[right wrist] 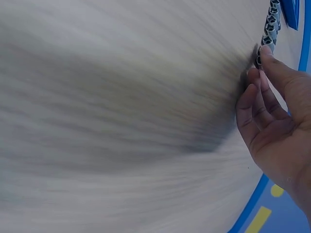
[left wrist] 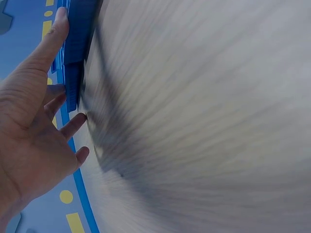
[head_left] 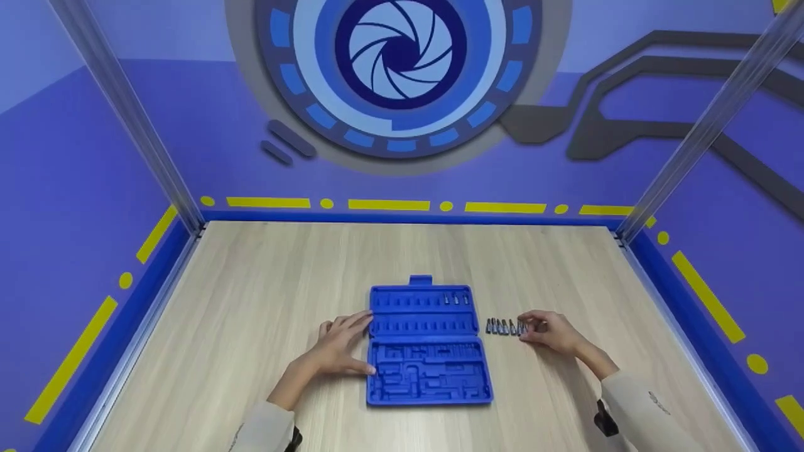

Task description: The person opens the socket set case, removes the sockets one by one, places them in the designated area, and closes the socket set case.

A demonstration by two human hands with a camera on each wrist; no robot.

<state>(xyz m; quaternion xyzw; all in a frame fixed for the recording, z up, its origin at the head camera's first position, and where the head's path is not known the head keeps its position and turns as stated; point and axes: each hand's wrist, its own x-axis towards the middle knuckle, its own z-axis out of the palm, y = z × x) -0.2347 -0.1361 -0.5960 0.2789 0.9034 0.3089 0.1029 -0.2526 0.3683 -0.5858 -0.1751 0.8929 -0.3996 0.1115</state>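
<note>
A blue plastic tool case lies spread flat on the table, with several metal pieces in the right end of its top row. My left hand rests against the case's left edge, thumb and fingers spread; the left wrist view also shows this hand along the blue side wall. Right of the case stands a row of metal sockets. At the row's right end my right hand pinches the last socket between thumb and fingertips, which partly hide it.
The wood-grain table runs back to a blue printed wall. Metal frame posts rise at the table's back corners. A latch tab sticks out from the case's far edge.
</note>
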